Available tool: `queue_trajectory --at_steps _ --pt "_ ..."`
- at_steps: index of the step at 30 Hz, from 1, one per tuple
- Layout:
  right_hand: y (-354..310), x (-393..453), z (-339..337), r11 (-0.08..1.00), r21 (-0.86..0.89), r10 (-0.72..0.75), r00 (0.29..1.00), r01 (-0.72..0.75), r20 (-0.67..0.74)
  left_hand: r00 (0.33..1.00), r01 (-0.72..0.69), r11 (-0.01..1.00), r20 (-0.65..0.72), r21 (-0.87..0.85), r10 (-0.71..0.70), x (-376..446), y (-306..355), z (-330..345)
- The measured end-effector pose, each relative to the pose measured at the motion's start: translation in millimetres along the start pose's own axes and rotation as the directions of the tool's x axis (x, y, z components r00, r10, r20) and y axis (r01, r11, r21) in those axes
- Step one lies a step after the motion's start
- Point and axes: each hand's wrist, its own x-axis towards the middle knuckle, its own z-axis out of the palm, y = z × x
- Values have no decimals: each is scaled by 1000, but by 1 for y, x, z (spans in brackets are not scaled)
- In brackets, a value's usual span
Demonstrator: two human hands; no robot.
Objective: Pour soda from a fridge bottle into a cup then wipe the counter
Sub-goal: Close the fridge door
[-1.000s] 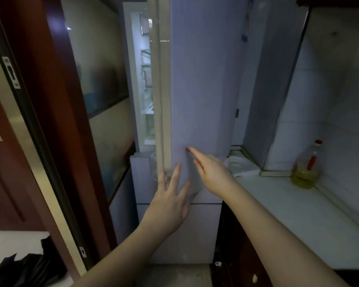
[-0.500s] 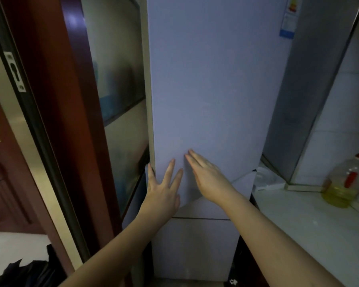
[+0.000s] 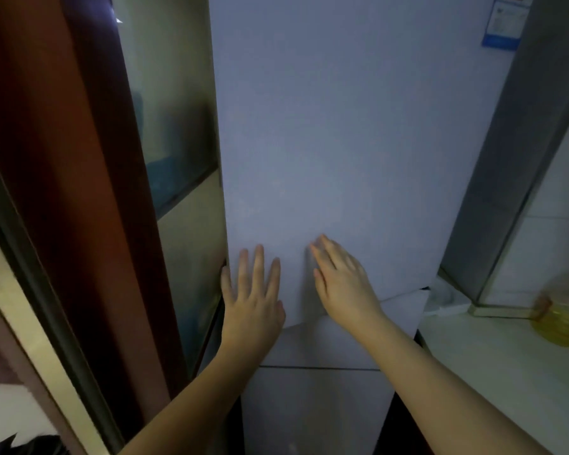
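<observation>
Pressing both flat, open-fingered palms on the fridge door [image 3: 326, 142] near its bottom edge, your left hand [image 3: 253, 300] by its left edge, right hand [image 3: 345, 287] just beside; soda bottle unseen.

Fridge door [image 3: 326, 142] looks smooth and matt, pale lilac. The surface [image 3: 506, 372] is a light stone-like top, slightly glossy. Oil bottle [image 3: 562, 310] is clear plastic. Door frame [image 3: 89, 192] is reddish glossy wood.
</observation>
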Motion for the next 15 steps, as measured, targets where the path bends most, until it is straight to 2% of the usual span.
queue_trajectory --at_steps 3,7,11,15 --pt "9 13 13 1000 -11 -14 999 13 -50 992 -95 995 -79 1 95 22 -1 8" --pt "23 29 28 996 -83 23 1000 -25 -21 998 -65 998 -11 -4 65 53 -5 23" --pt "35 46 41 993 -116 17 1000 -17 2 998 -31 997 59 75 26 80 -9 39" --pt "39 58 56 992 -128 -9 1000 8 -9 999 -8 998 49 64 4 92 -12 53"
